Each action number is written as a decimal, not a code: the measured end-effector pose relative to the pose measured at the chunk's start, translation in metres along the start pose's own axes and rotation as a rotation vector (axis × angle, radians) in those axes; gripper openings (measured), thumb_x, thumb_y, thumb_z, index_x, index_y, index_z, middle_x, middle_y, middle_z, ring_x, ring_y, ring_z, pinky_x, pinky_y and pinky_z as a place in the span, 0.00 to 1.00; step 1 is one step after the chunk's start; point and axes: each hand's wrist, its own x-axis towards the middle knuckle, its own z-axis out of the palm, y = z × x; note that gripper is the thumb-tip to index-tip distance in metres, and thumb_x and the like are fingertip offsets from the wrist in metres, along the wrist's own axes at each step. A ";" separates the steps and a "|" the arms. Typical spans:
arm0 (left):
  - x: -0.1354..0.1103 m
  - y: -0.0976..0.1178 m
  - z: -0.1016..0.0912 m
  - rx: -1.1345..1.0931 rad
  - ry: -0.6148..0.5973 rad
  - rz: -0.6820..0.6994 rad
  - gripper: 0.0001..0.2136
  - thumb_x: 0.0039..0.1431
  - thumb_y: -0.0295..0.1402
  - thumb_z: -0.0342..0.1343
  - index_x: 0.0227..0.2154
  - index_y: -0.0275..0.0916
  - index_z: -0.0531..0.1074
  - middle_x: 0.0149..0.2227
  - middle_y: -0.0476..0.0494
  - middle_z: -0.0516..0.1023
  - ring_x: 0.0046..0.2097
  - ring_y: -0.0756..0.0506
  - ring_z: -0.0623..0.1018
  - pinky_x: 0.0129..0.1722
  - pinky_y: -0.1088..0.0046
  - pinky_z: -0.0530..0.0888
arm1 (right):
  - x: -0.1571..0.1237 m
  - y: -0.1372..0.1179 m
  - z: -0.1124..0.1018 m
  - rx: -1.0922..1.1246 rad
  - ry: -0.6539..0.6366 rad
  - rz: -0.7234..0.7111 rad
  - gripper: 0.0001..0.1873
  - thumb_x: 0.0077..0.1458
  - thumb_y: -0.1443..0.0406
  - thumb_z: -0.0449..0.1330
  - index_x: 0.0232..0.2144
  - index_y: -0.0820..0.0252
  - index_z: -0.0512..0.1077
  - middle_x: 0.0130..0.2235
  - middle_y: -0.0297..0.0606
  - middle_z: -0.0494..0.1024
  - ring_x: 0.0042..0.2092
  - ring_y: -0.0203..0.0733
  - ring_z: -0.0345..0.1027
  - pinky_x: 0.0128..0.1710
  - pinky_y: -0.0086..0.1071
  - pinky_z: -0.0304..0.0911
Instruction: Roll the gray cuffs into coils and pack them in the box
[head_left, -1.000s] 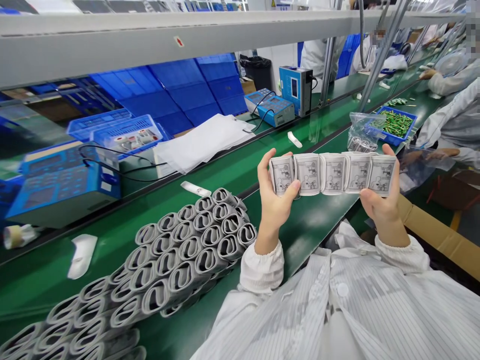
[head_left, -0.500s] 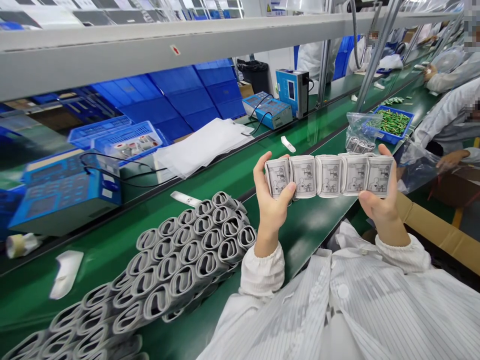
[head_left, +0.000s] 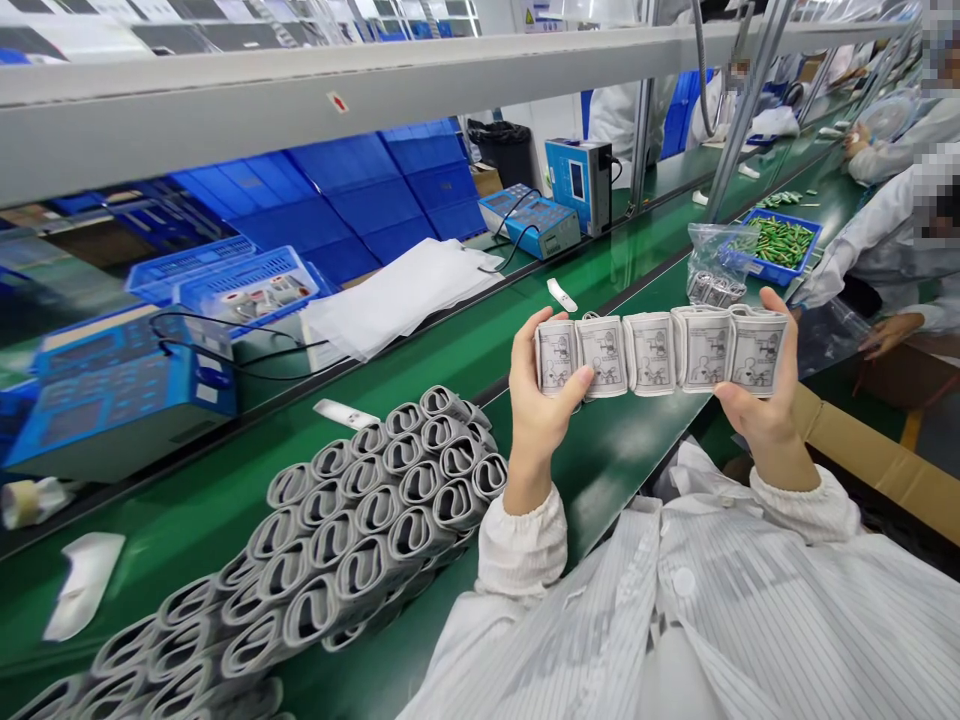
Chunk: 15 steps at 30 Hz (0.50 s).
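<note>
My left hand (head_left: 541, 400) and my right hand (head_left: 761, 385) hold up a row of several rolled white blood pressure cuffs (head_left: 656, 352), printed with instruction drawings. My left hand grips the row's left end, and my right hand grips its right end. Below my left hand, a large stack of grey rolled cuffs (head_left: 367, 530) lies on the green conveyor belt (head_left: 600, 470). Loose white tag-like pieces (head_left: 341, 413) rest on the belt near the stack.
Blue electronic testers (head_left: 585, 185) stand on the far shelf. A blue crate of green components (head_left: 776, 245) and a clear plastic bag of cuffs (head_left: 712, 262) sit ahead. A co-worker (head_left: 870, 240) works at the right, beside a cardboard box (head_left: 870, 460).
The whole scene has shifted slightly left and the view has tilted a little. Both hands keep the same hold on the row of cuffs. The co-worker's hand at right has moved.
</note>
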 end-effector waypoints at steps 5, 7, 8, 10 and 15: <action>0.002 -0.001 0.007 0.046 0.155 -0.044 0.32 0.58 0.55 0.77 0.58 0.46 0.73 0.60 0.40 0.81 0.57 0.39 0.84 0.60 0.60 0.81 | -0.002 -0.009 0.003 -0.019 -0.094 -0.064 0.57 0.48 0.52 0.84 0.74 0.30 0.64 0.66 0.39 0.81 0.71 0.63 0.75 0.74 0.62 0.71; 0.001 0.002 0.009 0.075 0.179 -0.038 0.33 0.56 0.53 0.79 0.57 0.46 0.72 0.58 0.42 0.80 0.55 0.41 0.84 0.59 0.63 0.81 | -0.002 -0.009 0.004 -0.030 -0.097 -0.067 0.56 0.49 0.53 0.84 0.74 0.29 0.64 0.66 0.38 0.81 0.70 0.61 0.76 0.74 0.60 0.71; 0.001 0.004 0.010 0.074 0.170 -0.034 0.33 0.55 0.53 0.80 0.57 0.46 0.72 0.58 0.43 0.80 0.55 0.42 0.84 0.59 0.64 0.81 | -0.002 -0.008 0.004 -0.030 -0.092 -0.062 0.55 0.51 0.53 0.83 0.75 0.30 0.64 0.66 0.38 0.80 0.70 0.60 0.76 0.74 0.59 0.71; 0.000 0.006 0.008 0.043 0.149 -0.022 0.34 0.56 0.52 0.80 0.58 0.47 0.72 0.59 0.42 0.79 0.55 0.42 0.84 0.58 0.65 0.81 | -0.003 -0.003 0.005 -0.009 -0.076 -0.039 0.54 0.52 0.52 0.82 0.75 0.32 0.64 0.66 0.38 0.79 0.69 0.59 0.76 0.75 0.56 0.71; 0.000 0.001 0.001 -0.081 0.144 -0.053 0.33 0.59 0.52 0.78 0.61 0.48 0.71 0.63 0.40 0.79 0.58 0.41 0.84 0.60 0.65 0.81 | -0.005 0.007 0.011 0.202 -0.092 0.131 0.52 0.53 0.48 0.81 0.75 0.30 0.64 0.67 0.38 0.77 0.70 0.58 0.75 0.70 0.56 0.77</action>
